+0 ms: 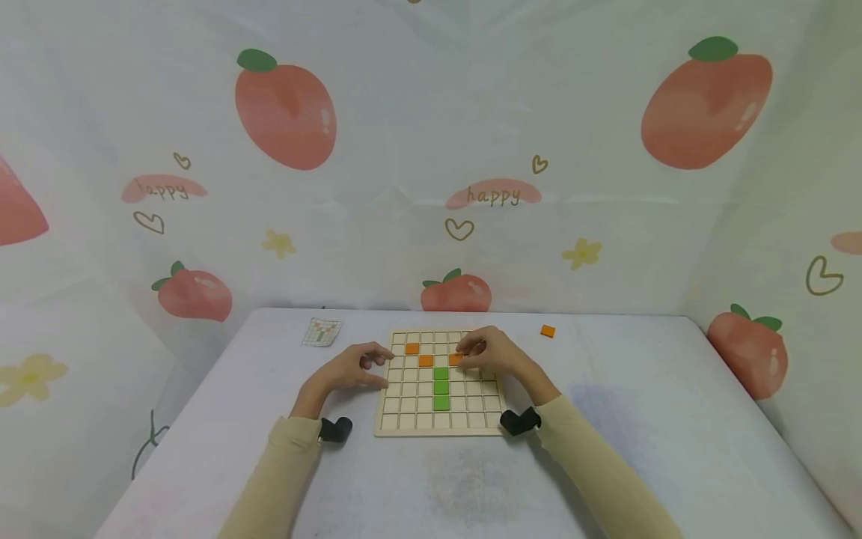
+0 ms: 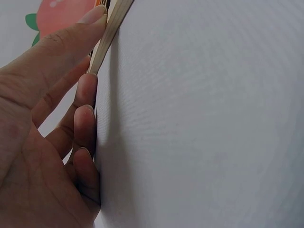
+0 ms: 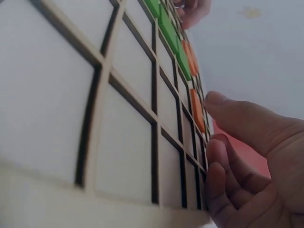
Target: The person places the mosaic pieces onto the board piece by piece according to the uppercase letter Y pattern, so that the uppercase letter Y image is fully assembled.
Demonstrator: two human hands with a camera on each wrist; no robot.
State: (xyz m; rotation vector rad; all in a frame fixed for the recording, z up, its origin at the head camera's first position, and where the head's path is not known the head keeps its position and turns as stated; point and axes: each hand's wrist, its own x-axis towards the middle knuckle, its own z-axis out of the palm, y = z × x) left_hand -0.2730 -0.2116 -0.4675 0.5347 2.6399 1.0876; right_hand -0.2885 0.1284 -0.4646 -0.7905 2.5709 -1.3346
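Note:
A pale wooden grid board (image 1: 408, 405) lies on the table. My left hand (image 1: 350, 367) touches its left edge, thumb and fingertips set apart along the rim. Over the upper right of the board is my right hand (image 1: 497, 352), its thumb and fingertips close around an orange tile (image 1: 455, 360) that sits in a cell. In the right wrist view that orange tile (image 3: 197, 111) lies by the thumb tip; whether they touch I cannot tell. Two more orange tiles, one of them an upper-left tile (image 1: 412, 349), and a column of green tiles (image 1: 441, 388) fill other cells.
One loose orange tile (image 1: 548, 331) lies beyond the board at the right. A small printed card (image 1: 322, 332) with a coloured grid pattern lies at the back left. Behind the white table (image 1: 377, 486) hangs a fruit-patterned cloth (image 1: 397, 150).

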